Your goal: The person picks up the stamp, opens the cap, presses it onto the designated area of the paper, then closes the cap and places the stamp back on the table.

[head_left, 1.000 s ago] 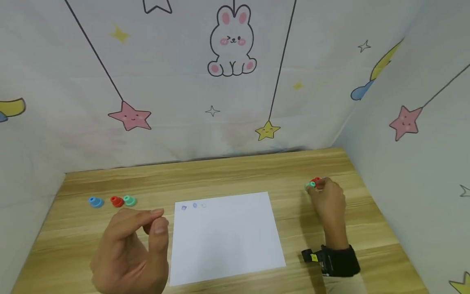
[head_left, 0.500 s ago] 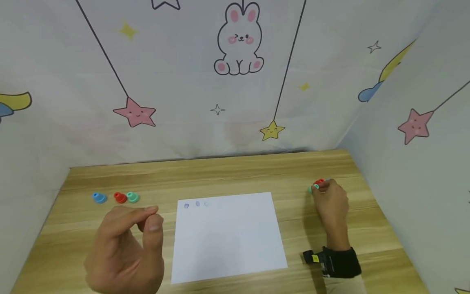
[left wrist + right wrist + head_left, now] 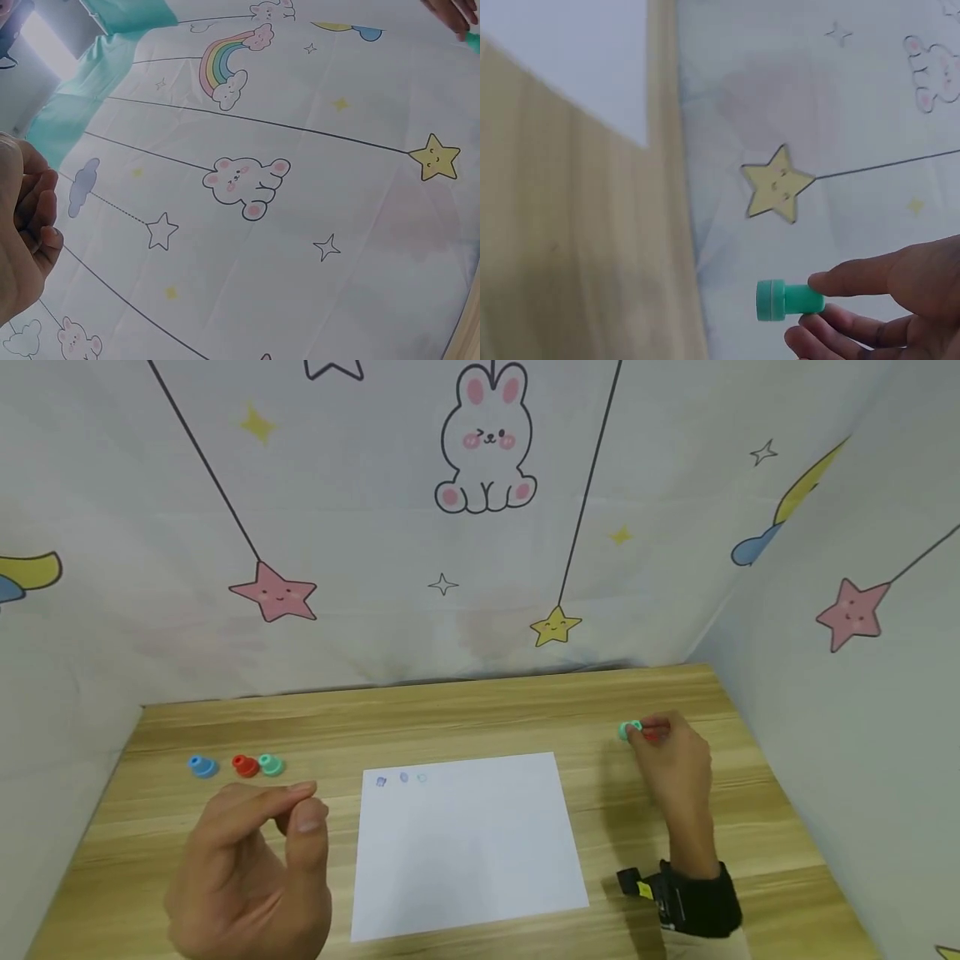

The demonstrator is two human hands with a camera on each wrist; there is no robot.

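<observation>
My right hand (image 3: 673, 760) pinches a green toy stamp (image 3: 784, 301) by its narrow handle, between thumb and fingers, above the right part of the table. Partly hidden behind those fingers is a red stamp (image 3: 651, 736). At the front left, my left hand (image 3: 251, 872) hovers with loosely curled fingers, index tip near the thumb, and nothing visible in it. Beyond it stand a blue stamp (image 3: 202, 767), another red stamp (image 3: 244, 766) and another green stamp (image 3: 272, 765). White paper (image 3: 468, 852) lies between the hands, bearing small faint marks near its top left corner.
The wooden table (image 3: 450, 718) ends at a white cloth backdrop (image 3: 360, 527) printed with a rabbit and stars. A similar cloth wall (image 3: 847, 710) closes off the right side. A black strap (image 3: 699, 897) with a small camera is on my right wrist.
My right hand has lifted the green stamp off the table, up and slightly left, away from the red one. The left hand has drifted a little left; the view has shifted slightly.
</observation>
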